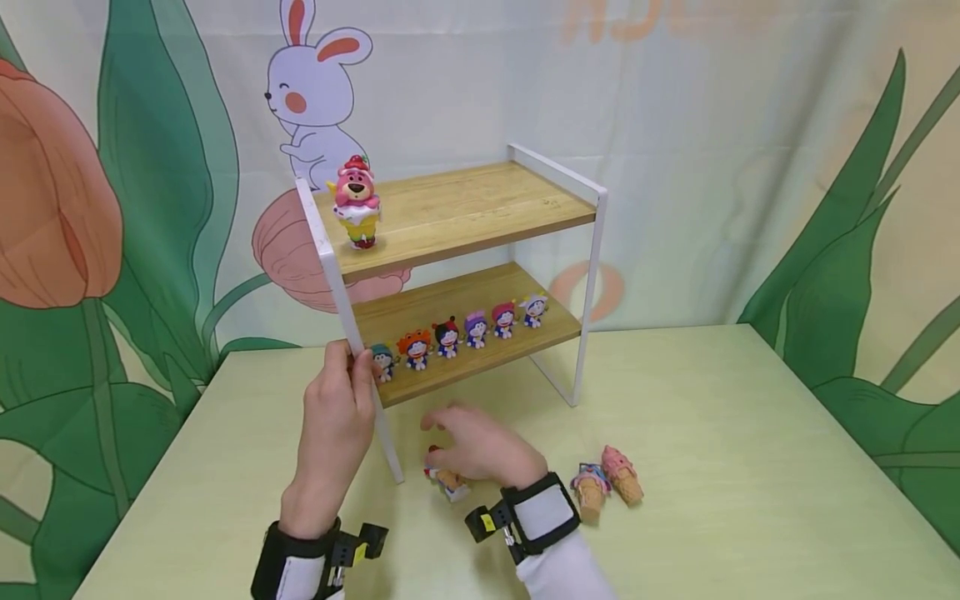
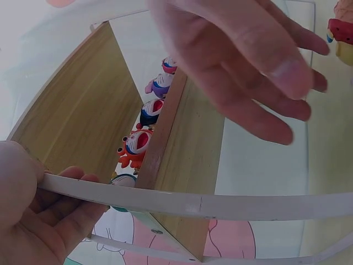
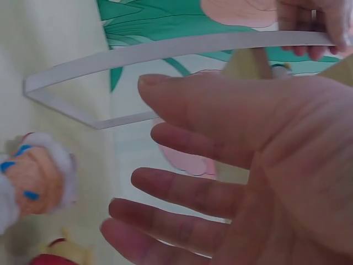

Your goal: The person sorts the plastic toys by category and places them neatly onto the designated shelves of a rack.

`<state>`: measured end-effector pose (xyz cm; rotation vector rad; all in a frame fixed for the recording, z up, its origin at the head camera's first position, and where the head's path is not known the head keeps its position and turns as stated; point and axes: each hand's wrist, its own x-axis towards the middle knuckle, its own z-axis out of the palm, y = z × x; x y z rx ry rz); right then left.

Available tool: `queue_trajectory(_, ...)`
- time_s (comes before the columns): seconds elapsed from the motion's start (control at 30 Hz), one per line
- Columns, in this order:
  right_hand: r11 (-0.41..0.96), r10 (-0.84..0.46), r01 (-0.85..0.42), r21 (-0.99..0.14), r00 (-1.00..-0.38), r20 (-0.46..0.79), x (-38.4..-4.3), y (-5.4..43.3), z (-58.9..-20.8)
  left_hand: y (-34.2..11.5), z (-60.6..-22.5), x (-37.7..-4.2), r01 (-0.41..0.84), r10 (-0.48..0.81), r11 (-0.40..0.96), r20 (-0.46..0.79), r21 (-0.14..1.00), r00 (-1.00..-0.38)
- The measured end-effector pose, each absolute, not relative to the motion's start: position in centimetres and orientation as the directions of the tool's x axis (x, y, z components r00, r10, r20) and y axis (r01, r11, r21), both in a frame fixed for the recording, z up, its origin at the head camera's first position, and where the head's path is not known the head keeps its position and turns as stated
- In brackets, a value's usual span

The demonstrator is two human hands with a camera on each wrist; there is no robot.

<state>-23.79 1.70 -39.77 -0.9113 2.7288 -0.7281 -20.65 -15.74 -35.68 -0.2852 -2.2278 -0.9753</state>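
Observation:
A two-tier rack with wooden boards (image 1: 468, 200) and a white metal frame stands on the table. My left hand (image 1: 333, 417) grips the rack's front left post (image 1: 341, 300) near the lower board, thumb against the metal. Close to its fingertips sits a small figurine in a green hat (image 1: 383, 362). My right hand (image 1: 487, 446) hovers low in front of the rack, fingers spread and slightly bent; the right wrist view shows nothing in it. Below it lies a figurine (image 1: 452, 483) with a cone-coloured body, partly hidden by the hand in the head view.
Several small hatted figurines (image 1: 447, 340) line the lower board. A pink bear figurine in a yellow cone (image 1: 357, 208) stands on the upper board's left end. Two ice-cream cone figurines (image 1: 591, 492) (image 1: 622, 477) lie on the table at right. A printed curtain (image 1: 675, 167) hangs behind.

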Motion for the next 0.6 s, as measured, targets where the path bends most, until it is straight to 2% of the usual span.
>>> queue_trajectory(0.27, 0.732, -0.574, -0.454, -0.508, -0.813, -0.099, -24.4, 1.3, -41.7, -15.8, -35.6, -20.6, 0.435, -0.072, 0.691, 0.653, 0.577, -0.754)
queue_trajectory(0.6, 0.744, -0.497, -0.376, -0.552, -0.864, -0.081, -24.7, 0.8, -43.1, -15.7, -35.5, -20.5, 0.433, -0.072, 0.694, 0.653, 0.575, -0.754)
